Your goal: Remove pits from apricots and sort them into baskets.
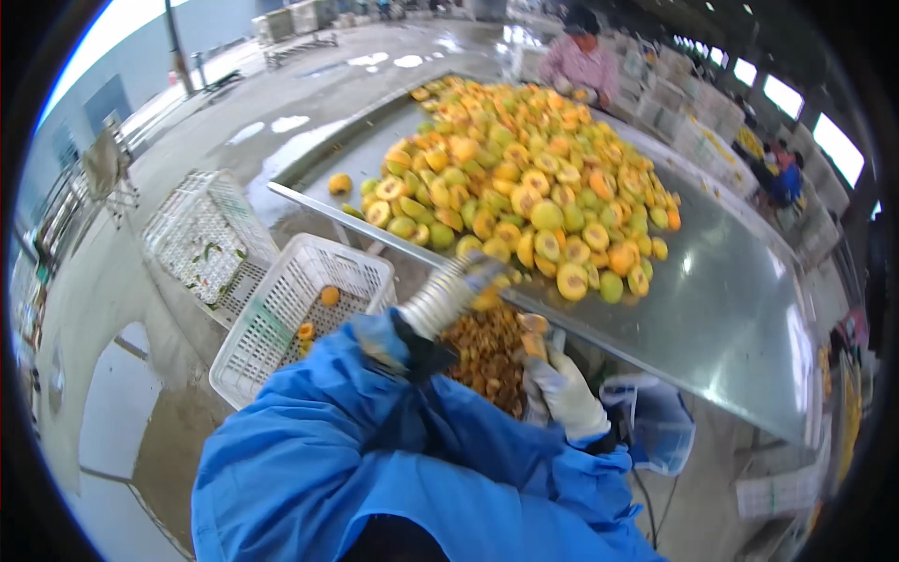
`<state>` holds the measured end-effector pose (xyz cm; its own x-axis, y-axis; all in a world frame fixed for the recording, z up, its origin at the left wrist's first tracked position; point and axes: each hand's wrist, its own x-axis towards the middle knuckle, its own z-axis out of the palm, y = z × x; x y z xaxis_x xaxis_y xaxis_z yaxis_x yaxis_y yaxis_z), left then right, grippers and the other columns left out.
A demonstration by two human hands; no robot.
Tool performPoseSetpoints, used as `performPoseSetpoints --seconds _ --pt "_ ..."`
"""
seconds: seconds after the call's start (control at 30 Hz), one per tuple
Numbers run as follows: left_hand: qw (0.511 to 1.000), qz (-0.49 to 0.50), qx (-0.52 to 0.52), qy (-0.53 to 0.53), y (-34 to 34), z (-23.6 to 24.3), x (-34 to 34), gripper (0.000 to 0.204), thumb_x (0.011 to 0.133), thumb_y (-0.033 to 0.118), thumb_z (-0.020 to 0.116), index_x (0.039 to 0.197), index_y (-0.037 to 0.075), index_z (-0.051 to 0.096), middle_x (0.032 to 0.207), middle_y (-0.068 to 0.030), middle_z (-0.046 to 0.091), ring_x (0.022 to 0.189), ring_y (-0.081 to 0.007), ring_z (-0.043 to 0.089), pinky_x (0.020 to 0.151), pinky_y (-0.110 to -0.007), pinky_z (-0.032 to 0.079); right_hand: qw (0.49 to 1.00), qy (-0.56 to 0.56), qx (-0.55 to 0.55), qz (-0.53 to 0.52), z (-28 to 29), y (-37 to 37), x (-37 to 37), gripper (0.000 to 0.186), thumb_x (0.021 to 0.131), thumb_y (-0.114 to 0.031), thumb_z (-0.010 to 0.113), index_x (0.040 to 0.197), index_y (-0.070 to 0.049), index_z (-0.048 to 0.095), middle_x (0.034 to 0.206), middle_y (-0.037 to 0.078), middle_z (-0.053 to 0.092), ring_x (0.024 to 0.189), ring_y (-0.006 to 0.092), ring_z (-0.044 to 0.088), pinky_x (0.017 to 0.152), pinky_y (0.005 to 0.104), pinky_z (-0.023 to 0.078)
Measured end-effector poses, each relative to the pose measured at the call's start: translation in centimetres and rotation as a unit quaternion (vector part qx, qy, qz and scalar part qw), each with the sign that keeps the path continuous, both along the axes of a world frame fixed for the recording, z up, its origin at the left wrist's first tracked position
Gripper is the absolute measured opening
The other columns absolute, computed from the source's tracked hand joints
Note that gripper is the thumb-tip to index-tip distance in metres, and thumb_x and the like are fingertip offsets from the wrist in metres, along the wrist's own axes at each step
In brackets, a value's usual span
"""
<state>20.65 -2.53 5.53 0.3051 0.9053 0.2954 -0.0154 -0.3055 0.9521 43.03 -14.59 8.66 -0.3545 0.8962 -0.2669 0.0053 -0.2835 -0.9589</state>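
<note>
My left hand (476, 272), in a white knit glove, reaches to the near edge of the metal table, beside the heap of halved yellow peaches (506, 178). Motion smears its fingers, and a yellow peach piece (487, 300) shows just below them. My right hand (567, 393), also gloved, is closed around a small orange-tan piece (534, 335); its exact kind is unclear. Between and beneath both hands lies a mass of brown peach pits (489, 351), its container mostly hidden by my arms and the table.
The metal table (712, 300) stretches away to the right. At left stand a white plastic crate (248, 323) with a few fruit pieces inside and another white crate (201, 234). A clear bluish bin (665, 426) stands right of my hand. Across the table is a co-worker (581, 66).
</note>
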Motion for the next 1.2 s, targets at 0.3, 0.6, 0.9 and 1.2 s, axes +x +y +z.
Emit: performPoseSetpoints --seconds 0.3,0.6,0.9,1.2 --pt "0.824 0.191 0.142 0.515 4.5 4.3 -4.2 0.040 0.083 0.037 0.065 0.111 0.008 0.066 0.103 -0.0183 0.066 0.094 -0.0377 0.062 0.084 -0.044 0.050 0.830 -0.515 0.190 0.102 -1.2 1.0 0.2 0.067 0.092 -0.031 0.050 0.151 -0.019 0.020 0.094 0.026 0.065 0.085 0.0411 0.064 0.078 0.0492 0.050" --pt "0.778 0.116 0.124 0.605 11.8 4.0 11.2 0.056 0.089 0.053 0.052 0.110 0.002 0.066 0.114 -0.0197 0.063 0.108 -0.0362 0.057 0.094 -0.043 0.045 0.835 -0.524 0.139 0.098 -1.8 0.9 0.2 0.071 0.090 -0.032 0.052 0.151 -0.014 0.019 0.096 0.024 0.066 0.087 0.0403 0.065 0.079 0.0486 0.051" --pt "0.953 0.097 0.031 0.284 10.4 1.7 8.8 0.048 0.072 0.027 0.077 0.107 0.003 0.056 0.100 -0.0186 0.064 0.091 -0.0310 0.063 0.078 -0.037 0.052 0.893 -0.331 0.295 -0.078 -3.1 0.8 0.7 0.054 0.091 -0.029 0.056 0.136 -0.004 0.041 0.091 0.029 0.063 0.086 0.0449 0.063 0.076 0.0492 0.050" --pt "0.933 -0.118 -0.266 -0.214 -2.5 3.2 5.6 0.051 0.084 0.038 0.069 0.123 0.007 0.054 0.099 -0.0031 0.062 0.090 -0.0152 0.062 0.078 -0.029 0.052 0.881 -0.223 0.371 -0.190 -0.9 0.5 -1.5 0.030 0.092 -0.025 0.060 0.111 -0.002 0.053 0.071 0.018 0.062 0.065 0.0386 0.062 0.059 0.0448 0.049"
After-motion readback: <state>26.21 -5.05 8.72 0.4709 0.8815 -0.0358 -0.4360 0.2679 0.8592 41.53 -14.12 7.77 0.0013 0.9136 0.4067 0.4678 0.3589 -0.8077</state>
